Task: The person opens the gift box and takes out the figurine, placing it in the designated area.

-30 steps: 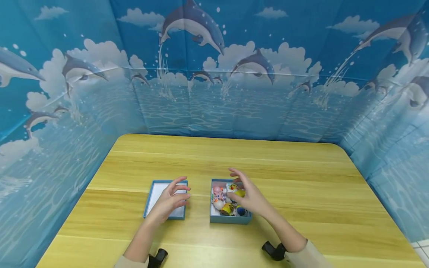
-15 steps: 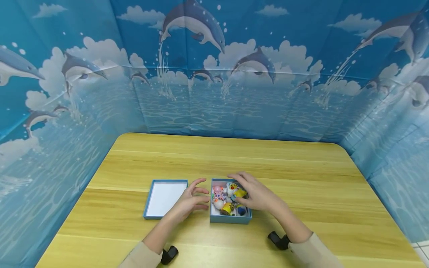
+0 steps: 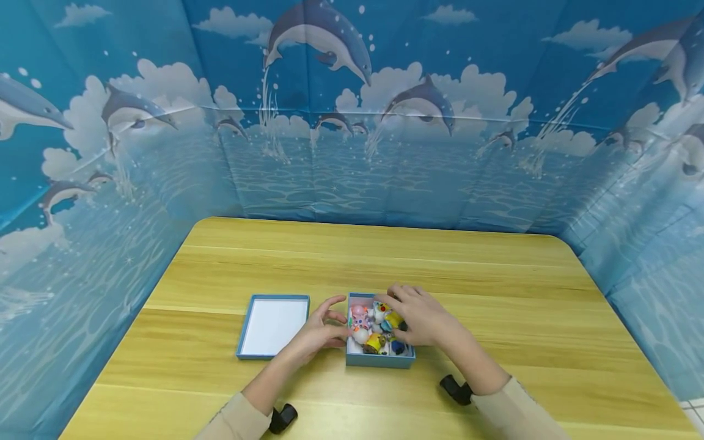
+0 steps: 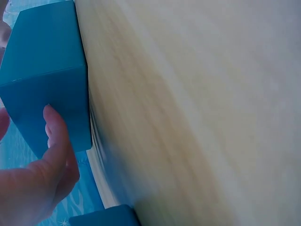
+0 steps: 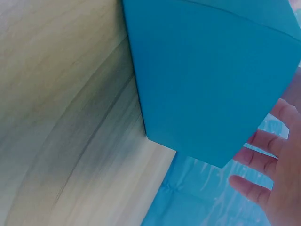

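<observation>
The left hand (image 3: 320,333) was at the left wall of the small blue box (image 3: 379,361), its fingers parted and loosely bent, with hold of nothing; in the left wrist view one fingertip lay against the wall or just beside it, I could not tell which. The right hand (image 3: 426,318) arched over the box's right side with its fingers spread, thumb above the contents; the right wrist view showed those fingers apart from one another beyond the wall; they gripped nothing that I could see, though whether the thumb touched a toy was unclear.

The box stood on the wooden counter (image 3: 462,275), near its front; inside lay a pink toy (image 3: 360,313) at the left, a white round piece (image 3: 360,335) just in front of it, a yellow and brown toy (image 3: 374,343) by the front wall, a yellow piece (image 3: 393,319) next to the right hand, and a dark blue one (image 3: 398,347) in the front right corner; to the left of the box and apart from it, a shallow blue lid (image 3: 273,327) lay with its white inside upward, one corner behind the left wrist.
</observation>
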### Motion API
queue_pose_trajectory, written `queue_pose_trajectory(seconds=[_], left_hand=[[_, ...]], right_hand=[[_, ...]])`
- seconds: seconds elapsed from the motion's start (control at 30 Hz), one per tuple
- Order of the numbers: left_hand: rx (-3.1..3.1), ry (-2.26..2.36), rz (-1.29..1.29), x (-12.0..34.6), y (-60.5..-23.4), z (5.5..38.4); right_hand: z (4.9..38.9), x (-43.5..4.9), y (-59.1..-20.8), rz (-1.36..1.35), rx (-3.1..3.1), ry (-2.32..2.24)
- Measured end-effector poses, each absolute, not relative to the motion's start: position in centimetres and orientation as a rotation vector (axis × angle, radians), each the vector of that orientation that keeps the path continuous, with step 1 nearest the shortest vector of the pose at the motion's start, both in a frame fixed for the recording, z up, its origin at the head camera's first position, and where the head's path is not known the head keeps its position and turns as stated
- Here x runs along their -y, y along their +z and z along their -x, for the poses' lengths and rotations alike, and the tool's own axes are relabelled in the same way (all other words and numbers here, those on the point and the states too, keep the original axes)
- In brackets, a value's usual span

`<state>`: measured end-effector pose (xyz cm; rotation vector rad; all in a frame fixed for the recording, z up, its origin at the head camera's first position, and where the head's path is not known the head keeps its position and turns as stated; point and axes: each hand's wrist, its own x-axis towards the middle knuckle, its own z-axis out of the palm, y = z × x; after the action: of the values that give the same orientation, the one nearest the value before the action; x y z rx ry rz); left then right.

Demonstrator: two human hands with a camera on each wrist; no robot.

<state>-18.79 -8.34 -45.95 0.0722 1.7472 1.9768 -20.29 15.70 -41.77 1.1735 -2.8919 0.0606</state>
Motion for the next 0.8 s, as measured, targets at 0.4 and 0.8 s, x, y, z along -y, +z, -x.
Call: queue_pose_trajectory(seconds=[0.4,0.8], left_hand=[[-1.758,1.955,-0.087,8.28,-46.41,19.00],[-1.758,1.946,-0.124,8.32,-46.23,18.93]], right_hand=[[20.24,-15.03,-42.54,-1.131,2.884,-0.151],[20.06,-14.84,-42.51,-1.123,2.910,-0.148]])
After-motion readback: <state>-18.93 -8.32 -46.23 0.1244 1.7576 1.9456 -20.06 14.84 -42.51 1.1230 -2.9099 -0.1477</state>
